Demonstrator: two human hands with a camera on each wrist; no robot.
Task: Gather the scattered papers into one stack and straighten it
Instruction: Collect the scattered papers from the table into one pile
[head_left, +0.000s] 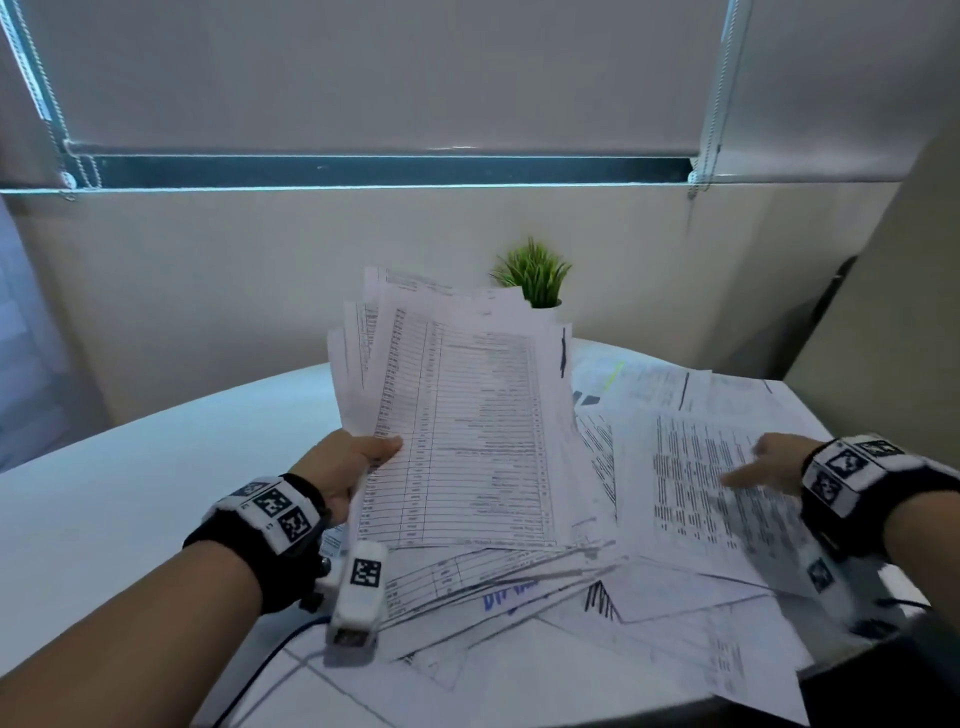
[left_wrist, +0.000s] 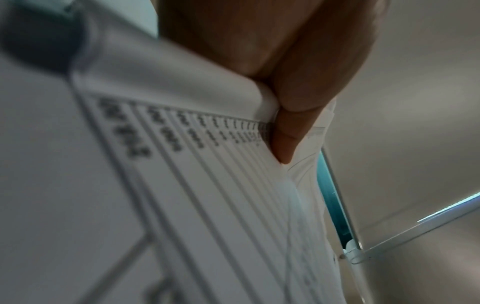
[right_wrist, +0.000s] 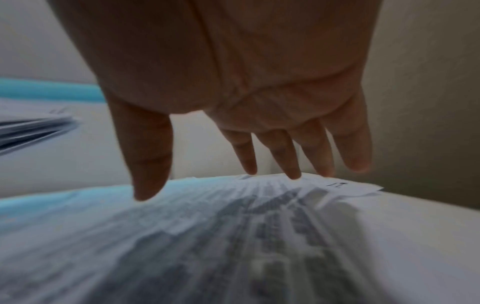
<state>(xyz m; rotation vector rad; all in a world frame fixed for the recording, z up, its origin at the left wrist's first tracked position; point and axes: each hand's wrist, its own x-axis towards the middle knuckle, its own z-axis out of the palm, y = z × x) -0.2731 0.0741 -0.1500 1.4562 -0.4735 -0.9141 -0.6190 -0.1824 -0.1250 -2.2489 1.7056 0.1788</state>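
Observation:
My left hand (head_left: 358, 460) grips a fanned bundle of printed sheets (head_left: 467, 415) by its left edge and holds it tilted up above the table. In the left wrist view the thumb (left_wrist: 288, 142) pinches the bundle (left_wrist: 182, 185). More scattered papers (head_left: 649, 587) lie overlapping on the round white table (head_left: 130, 493) to the right and front. My right hand (head_left: 763, 470) is spread over a text-covered sheet (head_left: 701, 499) at the right. Its straight fingers (right_wrist: 291, 164) hover just above or touch that sheet (right_wrist: 259, 236); which one, I cannot tell.
A small green potted plant (head_left: 535, 275) stands at the table's far edge behind the held bundle. A wall with a window blind (head_left: 363, 78) runs behind the table. A dark cable (head_left: 270, 660) trails from my left wrist across the front.

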